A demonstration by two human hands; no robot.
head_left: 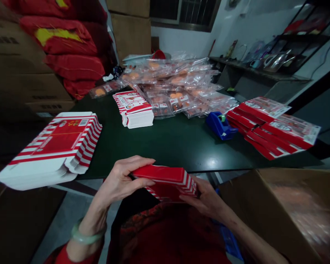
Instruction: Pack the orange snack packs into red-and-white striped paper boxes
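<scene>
A red carton with red-and-white striped sides (161, 173) is held in front of my body, just off the near table edge. My left hand (126, 179) grips its left end, thumb and fingers on opposite faces. Closed around the right end is my right hand (205, 196), its fingers partly hidden behind the carton. On the table to the left lies a stack of flat striped cartons (62, 143). Farther back sits a smaller stack of printed red-and-white cards (134, 108).
Clear plastic packs with orange items (178, 95) are heaped at the back of the green table (170, 146). A blue tape dispenser (221, 126) stands beside red packs (275, 126) on the right. An open cardboard box (244, 194) is at lower right; red bundles (68, 40) rise at left.
</scene>
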